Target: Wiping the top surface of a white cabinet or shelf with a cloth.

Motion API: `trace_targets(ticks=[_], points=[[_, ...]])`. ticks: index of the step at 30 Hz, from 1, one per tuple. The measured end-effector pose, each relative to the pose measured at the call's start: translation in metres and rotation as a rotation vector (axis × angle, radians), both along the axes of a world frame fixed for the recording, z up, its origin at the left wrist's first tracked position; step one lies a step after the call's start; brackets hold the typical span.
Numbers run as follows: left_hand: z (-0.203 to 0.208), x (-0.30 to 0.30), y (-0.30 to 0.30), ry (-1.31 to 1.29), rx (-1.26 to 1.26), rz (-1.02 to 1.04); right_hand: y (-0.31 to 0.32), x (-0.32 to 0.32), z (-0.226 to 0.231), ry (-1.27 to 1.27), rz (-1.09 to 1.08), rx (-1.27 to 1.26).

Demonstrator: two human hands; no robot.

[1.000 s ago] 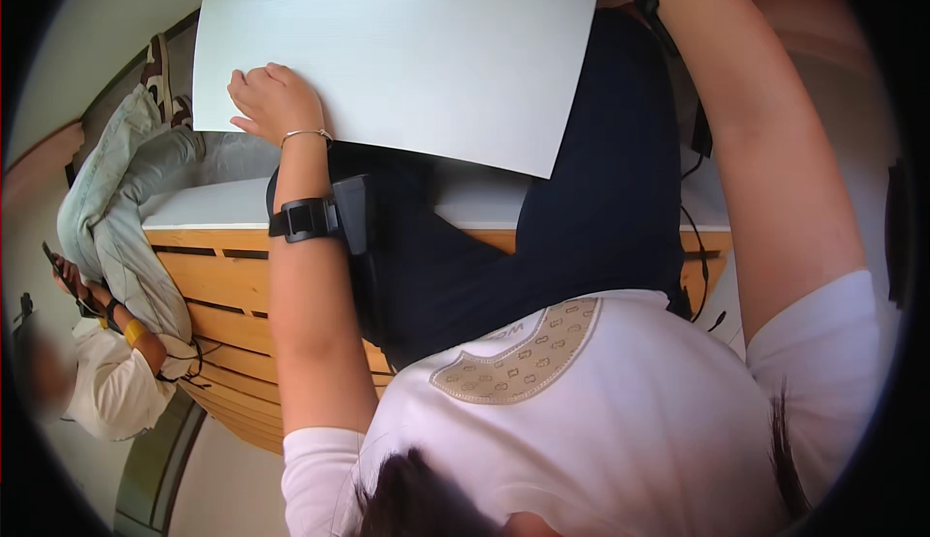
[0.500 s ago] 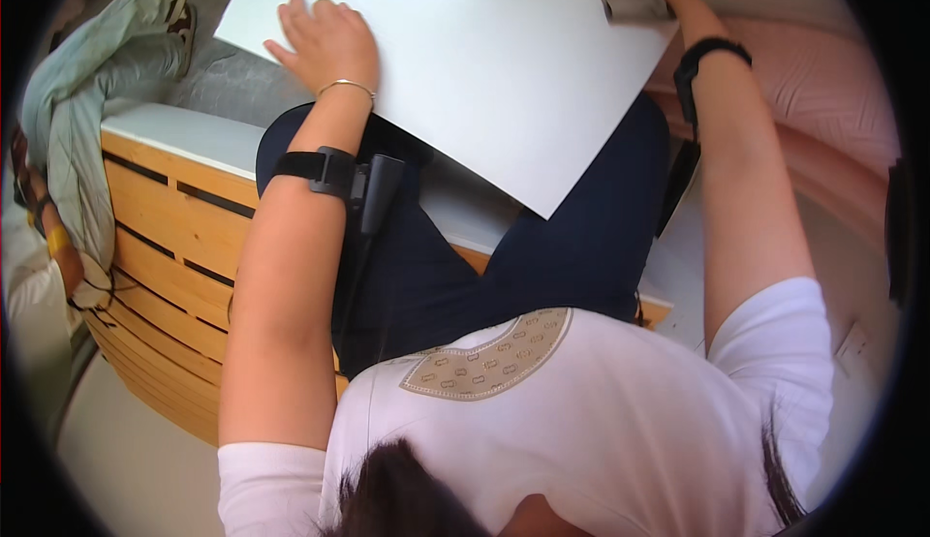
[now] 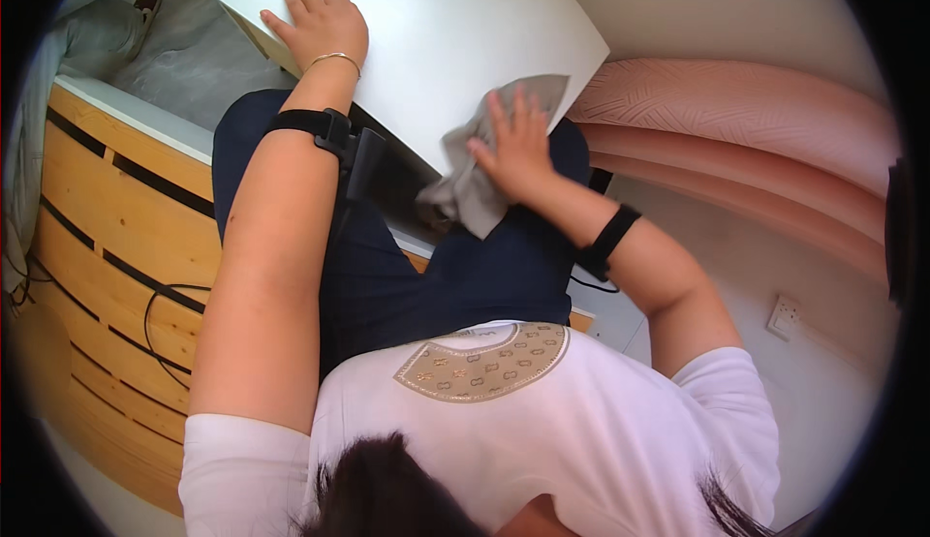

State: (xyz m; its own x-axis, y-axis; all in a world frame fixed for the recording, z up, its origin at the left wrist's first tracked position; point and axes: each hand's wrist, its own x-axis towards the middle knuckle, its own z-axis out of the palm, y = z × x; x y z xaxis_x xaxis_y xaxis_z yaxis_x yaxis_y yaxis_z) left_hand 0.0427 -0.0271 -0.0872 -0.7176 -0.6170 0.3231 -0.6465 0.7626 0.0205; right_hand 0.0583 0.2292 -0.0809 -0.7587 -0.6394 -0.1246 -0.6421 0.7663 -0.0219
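A white flat-topped piece of furniture (image 3: 436,29) stands in front of me, its near corner reaching over my knees. My left hand (image 3: 325,26) lies open on the left part of this top, palm down with the fingers spread. Near the right-hand edge, my right hand (image 3: 518,145) holds a crumpled grey cloth (image 3: 470,203) against the surface, under its palm and fingers. Part of the cloth hangs over the near edge above my dark trousers (image 3: 484,276). Slight blur covers the cloth and the right hand.
I sit on a slatted wooden bench (image 3: 126,217) that runs to the left. Pink padded upholstery (image 3: 736,101) lies at the right by the wall. A wall socket (image 3: 783,316) is at the right. At the far left, another person's trouser leg (image 3: 97,33) shows.
My right hand has come from the far right edge toward me and left, bringing the grey cloth to the near corner. The left hand stays on the top; the view has shifted.
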Motion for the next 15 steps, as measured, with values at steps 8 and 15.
trace_targets(ticks=[8, 15], points=[[0.006, 0.001, -0.002, 0.009, 0.061, -0.021, -0.015, 0.014, 0.007, -0.059, 0.098, -0.074], [0.003, -0.001, -0.004, 0.025, 0.057, -0.03, -0.057, -0.097, -0.002, -0.019, -0.224, -0.135]])
